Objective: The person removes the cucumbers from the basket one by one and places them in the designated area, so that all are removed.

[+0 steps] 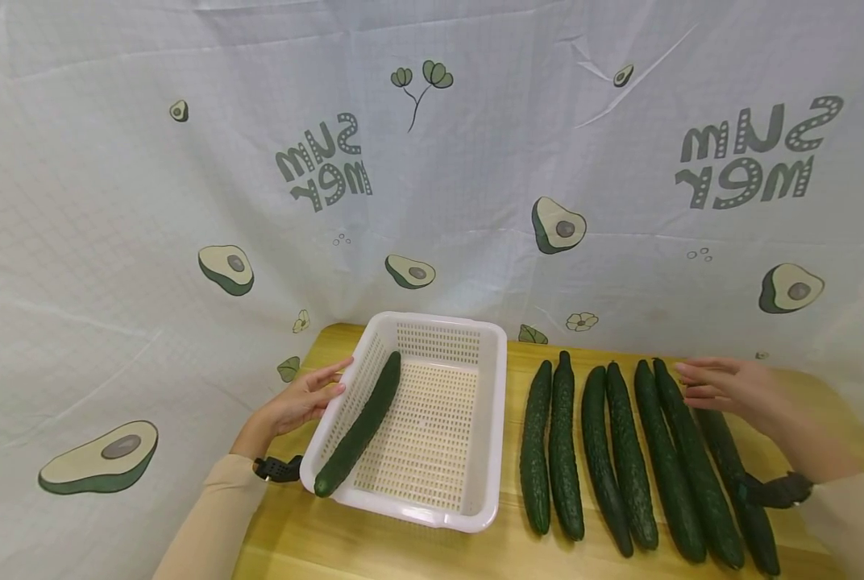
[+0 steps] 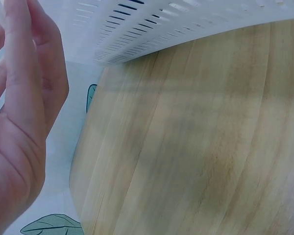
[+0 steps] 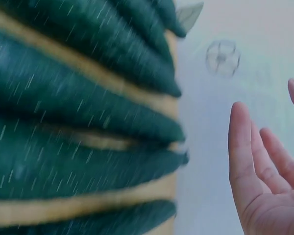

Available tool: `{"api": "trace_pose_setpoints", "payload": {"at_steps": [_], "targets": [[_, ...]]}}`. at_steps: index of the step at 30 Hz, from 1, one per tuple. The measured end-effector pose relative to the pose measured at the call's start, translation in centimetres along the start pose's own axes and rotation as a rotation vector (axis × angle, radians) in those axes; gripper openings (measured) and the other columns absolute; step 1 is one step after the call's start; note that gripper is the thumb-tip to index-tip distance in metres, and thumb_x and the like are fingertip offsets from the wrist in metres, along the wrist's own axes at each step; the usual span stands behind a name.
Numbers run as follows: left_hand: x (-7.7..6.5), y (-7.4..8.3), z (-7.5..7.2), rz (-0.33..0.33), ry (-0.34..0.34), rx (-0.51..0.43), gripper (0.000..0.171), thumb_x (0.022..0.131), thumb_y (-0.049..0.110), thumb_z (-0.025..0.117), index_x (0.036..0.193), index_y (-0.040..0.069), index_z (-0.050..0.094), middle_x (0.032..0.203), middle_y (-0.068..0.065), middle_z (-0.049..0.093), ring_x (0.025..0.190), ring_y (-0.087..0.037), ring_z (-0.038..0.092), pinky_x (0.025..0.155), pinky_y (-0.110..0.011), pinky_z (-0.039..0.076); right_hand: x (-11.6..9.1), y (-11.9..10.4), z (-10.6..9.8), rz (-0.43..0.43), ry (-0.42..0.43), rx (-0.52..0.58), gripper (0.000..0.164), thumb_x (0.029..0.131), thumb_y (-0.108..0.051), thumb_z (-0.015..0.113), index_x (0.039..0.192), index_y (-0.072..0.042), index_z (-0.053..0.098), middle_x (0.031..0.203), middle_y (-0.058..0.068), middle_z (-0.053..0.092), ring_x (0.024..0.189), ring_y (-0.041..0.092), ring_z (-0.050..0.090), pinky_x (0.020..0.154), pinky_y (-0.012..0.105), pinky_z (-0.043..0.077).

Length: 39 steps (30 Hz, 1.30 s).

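A white plastic basket (image 1: 493, 419) with slotted sides holds one long dark green cucumber (image 1: 363, 427), which lies aslant along its left side. My left hand (image 1: 305, 396) is at the basket's left rim, fingers fairly straight and fingertips against it. In the left wrist view, that hand (image 2: 27, 93) is beside the basket's wall (image 2: 137, 24). To the right of the basket, several cucumbers (image 1: 566, 451) lie side by side, roughly lengthwise. My right hand (image 1: 737, 391) hovers over the far ends of the rightmost cucumbers (image 1: 737, 475), slightly blurred, its fingers (image 3: 240, 142) extended and holding nothing.
Basket and cucumbers stand on a wooden table (image 1: 468, 556). A pale curtain (image 1: 475, 161) printed with avocados and lettering hangs right behind the table's back edge and along the left side.
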<state>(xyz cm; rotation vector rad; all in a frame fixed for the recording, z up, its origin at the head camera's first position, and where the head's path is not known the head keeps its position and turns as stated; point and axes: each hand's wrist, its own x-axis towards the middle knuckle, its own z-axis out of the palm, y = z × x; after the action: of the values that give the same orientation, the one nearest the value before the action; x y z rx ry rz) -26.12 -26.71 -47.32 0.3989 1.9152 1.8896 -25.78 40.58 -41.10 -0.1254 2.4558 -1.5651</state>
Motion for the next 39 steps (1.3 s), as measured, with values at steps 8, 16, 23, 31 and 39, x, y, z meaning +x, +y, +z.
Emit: {"api": "trace_pose_setpoints", "payload": {"at_steps": [8, 16, 23, 31, 39], "targets": [[0.0, -0.1, -0.1, 0.003, -0.004, 0.001, 0.062, 0.105, 0.008, 0.051, 0.160, 0.015, 0.023, 0.133, -0.017, 0.053, 0.098, -0.021, 0.067, 0.077, -0.033, 0.059, 1.6, -4.0, 3.1, -0.023, -0.008, 0.094, 0.071, 0.104, -0.027, 0.055, 0.146, 0.020, 0.021, 0.099, -0.007, 0.065, 0.089, 0.010, 0.069, 0.084, 0.035, 0.058], [0.0, -0.2, -0.1, 0.007, -0.002, 0.000, 0.062, 0.105, 0.010, 0.052, 0.160, 0.014, 0.023, 0.132, -0.016, 0.054, 0.096, -0.019, 0.067, 0.075, -0.030, 0.059, 3.3, -7.7, 6.4, -0.008, -0.051, 0.192, 0.074, 0.102, -0.027, 0.060, 0.149, 0.016, 0.021, 0.096, -0.004, 0.069, 0.090, 0.012, 0.069, 0.086, 0.037, 0.057], [0.0, -0.1, 0.0, 0.008, 0.003, -0.001, 0.062, 0.105, 0.009, 0.052, 0.160, 0.014, 0.023, 0.137, -0.016, 0.049, 0.098, -0.019, 0.067, 0.075, -0.030, 0.059, 5.2, -10.6, 9.8, -0.018, -0.079, 0.248, 0.073, 0.101, -0.028, 0.062, 0.150, 0.013, 0.025, 0.097, 0.000, 0.068, 0.089, 0.013, 0.070, 0.087, 0.037, 0.056], [0.1, -0.2, -0.2, 0.012, -0.004, 0.005, 0.061, 0.105, 0.008, 0.050, 0.160, 0.013, 0.022, 0.134, -0.015, 0.046, 0.099, -0.020, 0.066, 0.076, -0.031, 0.059, 7.4, -13.3, 14.6, -0.007, -0.125, 0.330, 0.067, 0.100, -0.021, 0.065, 0.147, 0.013, 0.031, 0.106, 0.015, 0.066, 0.086, 0.019, 0.070, 0.090, 0.042, 0.054], [0.1, -0.3, -0.2, 0.020, -0.008, 0.018, 0.062, 0.105, 0.009, 0.051, 0.160, 0.013, 0.022, 0.131, -0.015, 0.047, 0.098, -0.020, 0.066, 0.075, -0.030, 0.059, 9.4, -14.5, 20.4, 0.017, -0.167, 0.383, 0.059, 0.099, -0.014, 0.065, 0.143, 0.014, 0.038, 0.128, 0.037, 0.051, 0.087, 0.026, 0.070, 0.084, 0.041, 0.057]]}}
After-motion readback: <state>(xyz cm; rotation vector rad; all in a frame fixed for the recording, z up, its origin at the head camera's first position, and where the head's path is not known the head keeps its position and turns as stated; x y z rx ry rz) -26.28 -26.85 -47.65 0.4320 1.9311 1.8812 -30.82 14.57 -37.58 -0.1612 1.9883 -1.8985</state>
